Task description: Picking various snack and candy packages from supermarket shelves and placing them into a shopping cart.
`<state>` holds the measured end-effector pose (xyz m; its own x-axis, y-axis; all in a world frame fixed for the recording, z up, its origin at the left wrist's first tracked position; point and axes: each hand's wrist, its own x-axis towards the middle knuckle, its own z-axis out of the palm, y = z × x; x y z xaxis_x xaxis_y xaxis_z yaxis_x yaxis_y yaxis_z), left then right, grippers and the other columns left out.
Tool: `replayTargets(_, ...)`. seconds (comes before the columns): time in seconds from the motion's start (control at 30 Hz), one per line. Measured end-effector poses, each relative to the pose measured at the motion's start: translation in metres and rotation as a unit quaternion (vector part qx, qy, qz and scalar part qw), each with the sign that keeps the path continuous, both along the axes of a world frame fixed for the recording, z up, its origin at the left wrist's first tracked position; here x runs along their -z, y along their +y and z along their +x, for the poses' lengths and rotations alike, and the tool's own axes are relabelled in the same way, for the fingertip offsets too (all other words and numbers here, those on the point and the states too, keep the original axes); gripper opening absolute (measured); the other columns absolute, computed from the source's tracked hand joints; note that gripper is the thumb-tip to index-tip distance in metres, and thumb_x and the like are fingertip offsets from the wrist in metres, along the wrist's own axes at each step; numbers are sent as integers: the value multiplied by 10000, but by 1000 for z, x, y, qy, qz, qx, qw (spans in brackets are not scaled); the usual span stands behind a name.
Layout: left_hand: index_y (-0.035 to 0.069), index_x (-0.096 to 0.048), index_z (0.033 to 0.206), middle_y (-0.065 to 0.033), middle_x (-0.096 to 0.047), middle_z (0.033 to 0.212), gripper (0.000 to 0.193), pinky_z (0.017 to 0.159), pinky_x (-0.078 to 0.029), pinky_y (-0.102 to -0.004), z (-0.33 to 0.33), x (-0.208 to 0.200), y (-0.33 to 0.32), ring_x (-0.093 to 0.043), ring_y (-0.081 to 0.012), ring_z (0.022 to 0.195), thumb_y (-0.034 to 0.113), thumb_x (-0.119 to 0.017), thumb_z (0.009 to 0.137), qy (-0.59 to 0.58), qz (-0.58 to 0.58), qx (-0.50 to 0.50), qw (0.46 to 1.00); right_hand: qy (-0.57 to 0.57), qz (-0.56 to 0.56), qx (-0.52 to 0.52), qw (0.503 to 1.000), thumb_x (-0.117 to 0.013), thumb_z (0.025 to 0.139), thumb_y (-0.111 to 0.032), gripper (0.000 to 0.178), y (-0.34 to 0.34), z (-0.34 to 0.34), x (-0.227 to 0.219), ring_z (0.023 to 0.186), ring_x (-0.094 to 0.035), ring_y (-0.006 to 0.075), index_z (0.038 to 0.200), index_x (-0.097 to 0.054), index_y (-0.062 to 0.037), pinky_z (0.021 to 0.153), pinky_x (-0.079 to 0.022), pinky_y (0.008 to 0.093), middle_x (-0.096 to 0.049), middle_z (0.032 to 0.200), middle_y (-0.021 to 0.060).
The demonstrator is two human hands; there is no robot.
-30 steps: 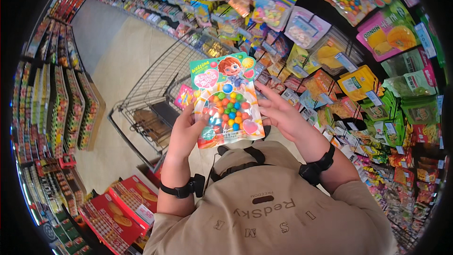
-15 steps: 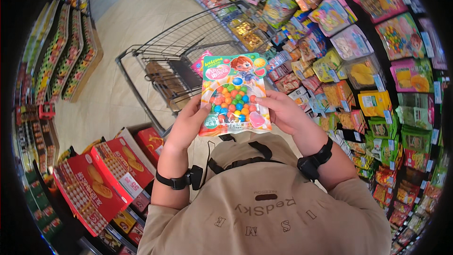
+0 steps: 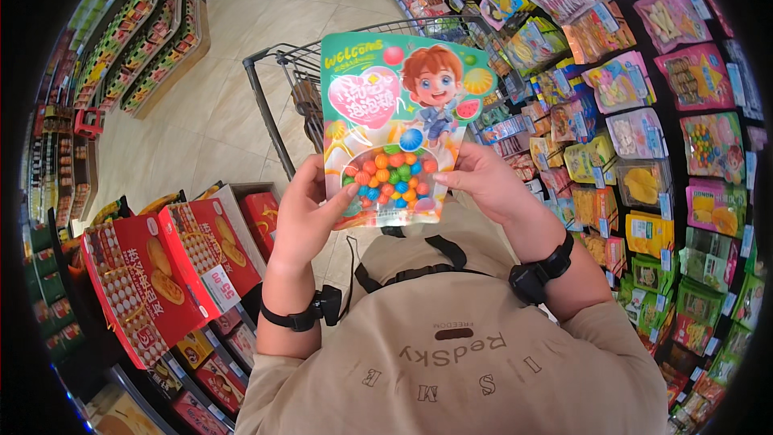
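Held up in front of me is a bag of candy balls (image 3: pixel 396 125), green at the top with a cartoon child and a pink heart. Colourful round candies show through its clear lower window. My left hand (image 3: pixel 310 203) grips the lower left edge, thumb on the front and fingers behind. On the lower right edge, my right hand (image 3: pixel 481 181) pinches the bag in the same way. The fingers behind the bag are hidden. Black bands go round both forearms.
Behind the bag, a wire shopping cart (image 3: pixel 278 113) stands in the aisle. Hanging snack bags (image 3: pixel 644 185) fill the rack on the right. Red gift boxes (image 3: pixel 133 286) are stacked at the left, with a tiered shelf (image 3: pixel 161 40) beyond.
The bag has been raised and tilted more upright, so it looks larger and its front faces me. Both hands keep their hold. The surroundings have shifted slightly in view, and the bag covers more of the cart.
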<state>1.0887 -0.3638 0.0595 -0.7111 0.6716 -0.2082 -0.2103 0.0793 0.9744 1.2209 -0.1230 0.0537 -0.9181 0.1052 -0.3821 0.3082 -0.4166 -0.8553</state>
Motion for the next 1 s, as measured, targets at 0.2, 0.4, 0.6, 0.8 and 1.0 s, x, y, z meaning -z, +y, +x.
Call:
replayTargets(0.2, -8, -519, 1153, -67, -618, 1050, 320, 776, -532, -243, -20, -14, 46, -631, -119, 927, -41, -668, 871, -16, 56, 0, 998, 69, -8, -18, 997, -602, 881, 33, 278, 55, -33, 22, 978, -645, 140, 1154, -639, -10, 902, -488, 306, -693, 1072, 63)
replayTargets(0.4, -4, -506, 1130, -71, -613, 1067, 281, 817, -542, -264, -65, -21, 126, -603, -95, 957, -48, -641, 888, -23, -44, 2, 999, 36, -53, -11, 998, -587, 899, 4, 264, 125, -83, 40, 986, -642, 142, 1160, -622, -8, 913, -486, 318, -683, 1086, 70)
replayTargets(0.6, -16, -504, 1172, -51, -620, 1011, 318, 753, -480, -235, -117, 30, 205, -572, -76, 863, -8, -649, 889, 5, -137, -9, 990, -15, -31, -32, 999, -554, 922, -16, 283, 203, -135, 73, 1036, -629, 161, 1203, -584, 6, 901, -502, 331, -653, 1135, 76)
replayTargets(0.8, -25, -448, 1275, -94, -646, 1025, 424, 730, -490, -241, -142, 119, 273, -604, -90, 863, 20, -634, 897, 23, -160, -1, 987, -128, -63, -15, 990, -542, 918, -27, 360, 264, -164, 134, 1080, -623, 183, 1276, -524, 0, 915, -532, 373, -627, 1168, 101)
replayTargets(1.0, -17, -489, 1284, -122, -661, 971, 427, 696, -519, -300, -145, 246, 305, -651, -171, 806, 154, -614, 914, -136, -283, -18, 949, -226, -103, 19, 968, -513, 892, -24, 372, 295, -174, 235, 1044, -642, 197, 1263, -533, -6, 875, -547, 371, -630, 1135, 107)
